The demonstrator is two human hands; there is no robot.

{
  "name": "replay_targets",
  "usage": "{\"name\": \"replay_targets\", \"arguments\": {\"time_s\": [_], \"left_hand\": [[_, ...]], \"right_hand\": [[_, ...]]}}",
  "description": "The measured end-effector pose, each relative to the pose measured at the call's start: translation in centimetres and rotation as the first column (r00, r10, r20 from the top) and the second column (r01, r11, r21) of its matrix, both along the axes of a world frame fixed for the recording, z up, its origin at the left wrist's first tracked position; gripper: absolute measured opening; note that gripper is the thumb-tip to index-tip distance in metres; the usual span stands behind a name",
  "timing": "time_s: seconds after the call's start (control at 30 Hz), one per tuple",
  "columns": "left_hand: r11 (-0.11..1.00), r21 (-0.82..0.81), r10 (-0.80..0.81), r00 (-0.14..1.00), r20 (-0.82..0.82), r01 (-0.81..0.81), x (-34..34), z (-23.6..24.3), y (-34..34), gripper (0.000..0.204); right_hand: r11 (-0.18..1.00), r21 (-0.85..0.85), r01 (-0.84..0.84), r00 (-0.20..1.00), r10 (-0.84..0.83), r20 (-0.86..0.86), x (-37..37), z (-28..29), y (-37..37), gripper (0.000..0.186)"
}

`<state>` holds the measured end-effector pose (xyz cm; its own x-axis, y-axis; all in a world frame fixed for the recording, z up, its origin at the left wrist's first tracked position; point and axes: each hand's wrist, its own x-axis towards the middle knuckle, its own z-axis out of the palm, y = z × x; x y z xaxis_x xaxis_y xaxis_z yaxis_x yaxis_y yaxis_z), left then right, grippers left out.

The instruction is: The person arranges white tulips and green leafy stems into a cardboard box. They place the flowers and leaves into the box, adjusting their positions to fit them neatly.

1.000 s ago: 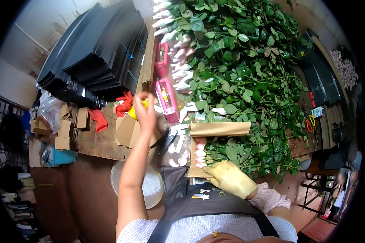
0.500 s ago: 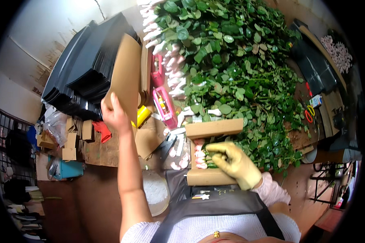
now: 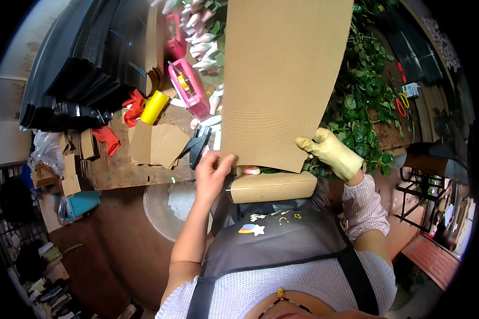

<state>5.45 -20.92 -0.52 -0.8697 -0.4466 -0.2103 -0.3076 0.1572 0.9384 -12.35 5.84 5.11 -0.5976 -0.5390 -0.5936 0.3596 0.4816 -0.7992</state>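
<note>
A long sheet of corrugated cardboard (image 3: 285,85) stretches away in front of me, hiding most of the rose stems and leaves behind it. My bare left hand (image 3: 213,173) pinches its near left corner. At the near right edge, my right hand (image 3: 332,154), in a pale yellow glove, grips the sheet between thumb and fingers. Just below the sheet's near end lies a curved flap of corrugated cardboard (image 3: 274,187). A pale pink rose head (image 3: 251,170) peeks out between the two. Beside my left hand is a black stapler (image 3: 198,146).
Left of the sheet are a pink tape dispenser (image 3: 189,87), a yellow cylinder (image 3: 155,107), cardboard pieces (image 3: 157,143) and stacked black sheets (image 3: 85,74). Leafy stems (image 3: 356,101) and scissors (image 3: 402,105) lie to the right. A round tub (image 3: 159,210) stands below the table edge.
My left hand has brought the cardboard sheet from the left to the middle, over the roses. My right hand has moved from the rose stems to the sheet's right edge.
</note>
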Motion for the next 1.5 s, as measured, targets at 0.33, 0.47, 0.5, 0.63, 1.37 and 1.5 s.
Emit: {"name": "replay_targets", "arguments": {"time_s": [0.33, 0.47, 0.5, 0.63, 1.37, 1.5], "left_hand": [[0.876, 0.454, -0.330, 0.892, 0.309, 0.166, -1.2, -7.5, -0.7, 0.035], [0.799, -0.097, -0.421, 0.667, 0.614, 0.594, -0.7, -7.5, -2.2, 0.054], [0.713, -0.214, -0.435, 0.660, 0.613, 0.668, -1.1, -5.9, -2.2, 0.056], [0.412, -0.597, -0.624, 0.690, 0.366, 0.689, -3.1, -1.3, -1.9, 0.044], [0.190, -0.648, -0.761, 0.527, 0.377, 0.737, -6.6, -7.7, 1.2, 0.080], [0.318, -0.861, -0.755, 0.655, 0.024, 0.398, -6.3, -10.1, 1.2, 0.072]], "right_hand": [[0.472, 0.679, -0.562, 0.421, 0.870, -0.257, -0.2, 3.6, -3.3, 0.041], [0.651, 0.189, -0.736, 0.385, 0.631, -0.673, 1.3, -5.8, -3.9, 0.033], [0.627, 0.171, -0.760, 0.408, 0.666, -0.624, 1.0, -6.7, -4.0, 0.032], [0.571, 0.134, -0.810, 0.441, 0.743, -0.503, 0.5, -8.3, -4.4, 0.029], [0.792, 0.545, -0.275, 0.075, 0.583, -0.809, -0.8, -0.9, -12.1, 0.033], [0.625, 0.634, -0.455, 0.131, 0.751, -0.647, -4.0, 0.7, -14.1, 0.022]]}}
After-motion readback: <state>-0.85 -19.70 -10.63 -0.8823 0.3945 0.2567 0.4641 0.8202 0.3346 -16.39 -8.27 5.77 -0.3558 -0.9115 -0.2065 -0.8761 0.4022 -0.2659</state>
